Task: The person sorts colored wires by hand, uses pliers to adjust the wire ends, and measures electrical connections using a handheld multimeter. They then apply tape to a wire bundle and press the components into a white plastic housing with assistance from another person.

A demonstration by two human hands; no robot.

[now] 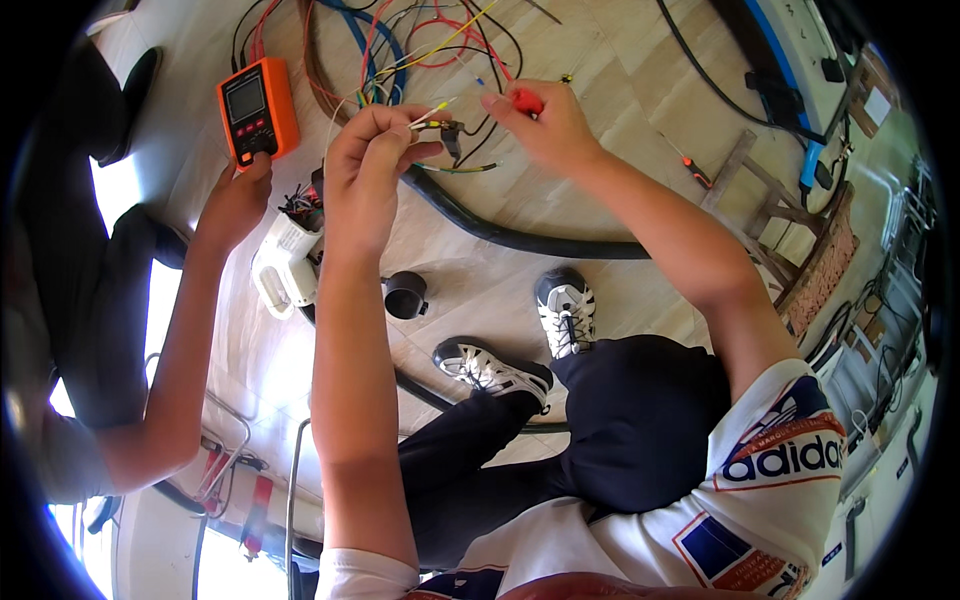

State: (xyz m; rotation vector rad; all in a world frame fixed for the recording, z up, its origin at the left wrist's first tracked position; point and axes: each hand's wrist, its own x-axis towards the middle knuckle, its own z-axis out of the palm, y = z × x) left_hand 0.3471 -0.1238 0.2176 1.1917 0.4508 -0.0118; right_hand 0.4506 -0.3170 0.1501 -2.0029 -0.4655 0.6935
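Note:
My left hand (372,155) is raised in a pinch on thin wires (428,115) with yellow crimped ends. A small black connector (451,138) hangs beside its fingertips, and a green-and-yellow wire (470,169) sticks out below. To the right, my right hand (545,128) is closed around a red test probe (527,101), level with the left fingertips and apart from them. The probe's tip is too fine to make out. A co-worker's hand (245,190) from the left holds the orange multimeter (257,108) by its lower edge.
Coiled blue cable (398,50) and loose wires lie on the tiled floor beyond my hands. A thick black hose (520,236) crosses below them. Near it are a white appliance (287,262) and a black cup-shaped part (405,295). A screwdriver (695,171) and wooden frame (765,205) are at right.

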